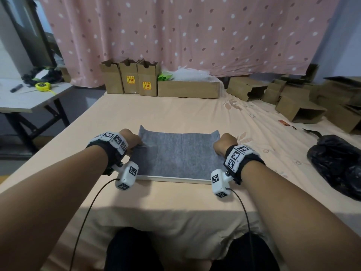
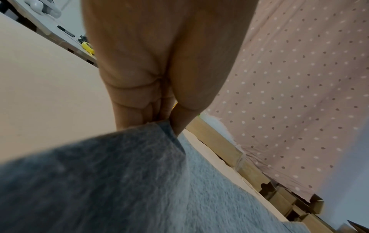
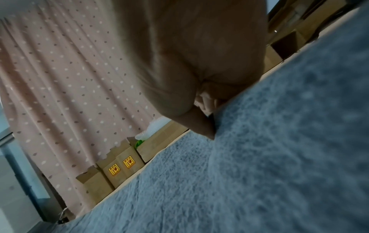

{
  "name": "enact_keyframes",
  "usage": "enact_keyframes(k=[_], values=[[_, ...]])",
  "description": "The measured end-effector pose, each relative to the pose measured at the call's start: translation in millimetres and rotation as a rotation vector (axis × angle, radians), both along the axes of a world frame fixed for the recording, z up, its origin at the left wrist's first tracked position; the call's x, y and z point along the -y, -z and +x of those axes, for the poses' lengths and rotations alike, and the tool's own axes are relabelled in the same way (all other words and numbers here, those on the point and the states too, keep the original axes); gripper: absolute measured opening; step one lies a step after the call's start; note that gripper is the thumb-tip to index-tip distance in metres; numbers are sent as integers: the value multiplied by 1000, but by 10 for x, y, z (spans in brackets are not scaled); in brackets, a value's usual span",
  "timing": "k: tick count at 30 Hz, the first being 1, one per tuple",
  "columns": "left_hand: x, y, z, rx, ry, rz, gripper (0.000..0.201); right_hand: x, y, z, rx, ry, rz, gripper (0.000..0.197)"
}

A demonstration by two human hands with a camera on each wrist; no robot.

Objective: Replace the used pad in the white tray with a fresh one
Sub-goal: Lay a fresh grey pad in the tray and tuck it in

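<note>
Bed [image 1: 175, 110] surface: left hand [image 1: 130, 138] and right hand [image 1: 224, 143] pinch grey pad [image 1: 179, 153] edges with curled fingers [image 2: 179, 119] over white tray [image 1: 175, 179].

A bed covered in a peach floral sheet [image 1: 175, 112] carries a shallow white tray [image 1: 175, 180] lined with grey felt, a crumpled black plastic bag [image 1: 336, 163] at right, and brown cardboard boxes [image 1: 129, 79] along the far edge and right side.

Surface finish: mostly cloth and cardboard.
Grey pad [image 1: 178, 153] is matt, fuzzy felt-like fabric; white tray [image 1: 175, 179] rim smooth; bedsheet [image 1: 175, 200] soft matt cloth; boxes [image 1: 129, 78] plain brown cardboard; black bag [image 1: 338, 163] glossy, crinkled plastic.
</note>
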State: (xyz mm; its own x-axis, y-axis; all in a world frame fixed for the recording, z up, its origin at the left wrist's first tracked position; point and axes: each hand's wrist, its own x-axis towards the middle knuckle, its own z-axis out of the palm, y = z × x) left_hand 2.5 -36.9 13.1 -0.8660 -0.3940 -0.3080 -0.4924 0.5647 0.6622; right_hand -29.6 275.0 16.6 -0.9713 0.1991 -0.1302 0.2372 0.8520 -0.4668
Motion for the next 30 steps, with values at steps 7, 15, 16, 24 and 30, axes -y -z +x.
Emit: enact_keyframes(k=[7, 15, 16, 24, 30], values=[[-19, -17, 65, 84, 95, -293, 35, -59, -9, -11, 40, -31, 47, 29], [-74, -73, 57, 130, 100, -421, 45, -80, -80, -164, 149, -124, 168, 24], [-60, -55, 44, 130, 90, -425, 45, -86, -64, -196, 145, -132, 176, 26], [-15, -6, 54, 121, 79, -380, 47, -141, -52, -161, 149, -224, 171, 17], [31, 63, 37, 60, 54, -198, 39, -169, -52, -20, 72, -259, 178, 13]])
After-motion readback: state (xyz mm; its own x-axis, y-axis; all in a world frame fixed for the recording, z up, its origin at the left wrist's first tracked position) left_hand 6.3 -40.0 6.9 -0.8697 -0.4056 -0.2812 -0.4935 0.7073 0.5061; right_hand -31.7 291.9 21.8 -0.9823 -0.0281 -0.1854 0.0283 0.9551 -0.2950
